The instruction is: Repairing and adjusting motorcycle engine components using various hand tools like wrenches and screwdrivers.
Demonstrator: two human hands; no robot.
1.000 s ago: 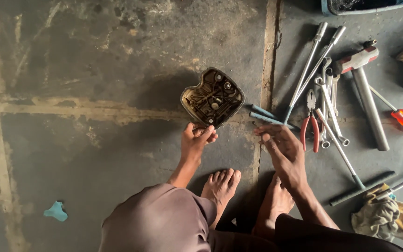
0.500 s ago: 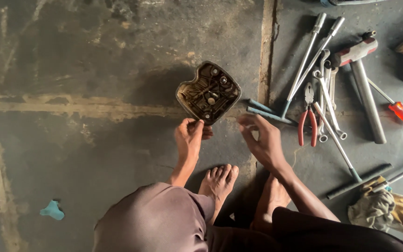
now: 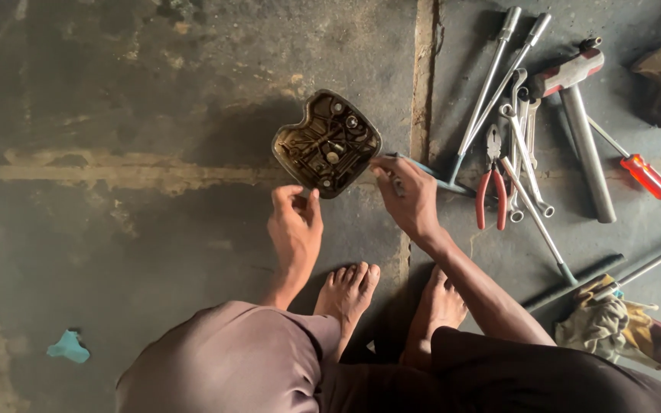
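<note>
Left hand (image 3: 294,222), fingers curled, touches the oily engine cover's (image 3: 327,143) lower edge; right hand (image 3: 407,195) pinches its right edge, perhaps holding a small tool.

No packages, labels, signs or screens visible anywhere on floor.
</note>
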